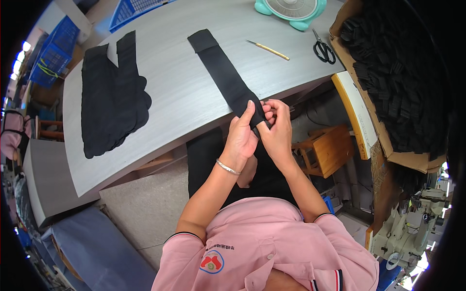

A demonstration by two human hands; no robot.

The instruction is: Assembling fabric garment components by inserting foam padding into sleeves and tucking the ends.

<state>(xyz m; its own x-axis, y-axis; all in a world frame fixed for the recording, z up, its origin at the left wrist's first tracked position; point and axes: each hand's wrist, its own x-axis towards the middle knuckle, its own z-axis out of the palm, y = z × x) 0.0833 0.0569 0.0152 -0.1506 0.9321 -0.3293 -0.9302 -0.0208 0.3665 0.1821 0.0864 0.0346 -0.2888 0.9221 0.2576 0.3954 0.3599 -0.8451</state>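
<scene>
A long black sock (224, 72) stretches over the front edge of the grey table, its cuff lying flat on the top. The near, toe end is in both my hands. My left hand (242, 133) is closed on it, thumb on top and the other fingers mostly hidden below. From the other side my right hand (277, 128) pinches the same end, with its thumb at the sock's edge and its fingers curled. To the left lies a pile of flat black socks (114, 102). A thin tool with a light wooden handle (268, 50) rests right of the held sock.
Black-handled scissors (324, 51) lie near the table's (167, 63) right end, below a teal fan (293, 10). At the right stands a cardboard box (412, 162) full of black folded textiles. A wooden stool (330, 150) is under the table; blue crates (54, 51) stand far left.
</scene>
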